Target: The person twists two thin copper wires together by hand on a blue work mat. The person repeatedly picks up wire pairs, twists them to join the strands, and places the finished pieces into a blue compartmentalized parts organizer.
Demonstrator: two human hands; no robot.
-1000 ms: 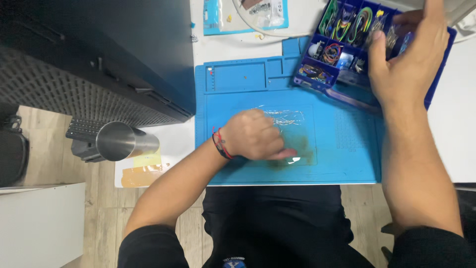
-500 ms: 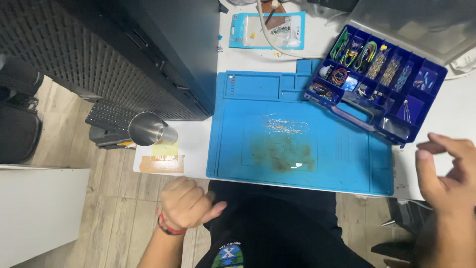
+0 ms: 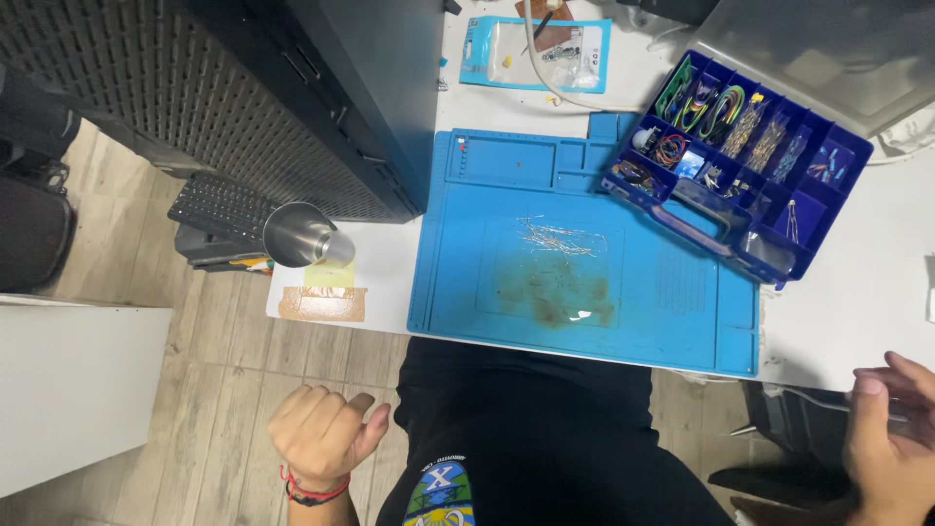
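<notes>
Blue parts box [image 3: 750, 156] sits beside blue mat [image 3: 584, 282].
</notes>
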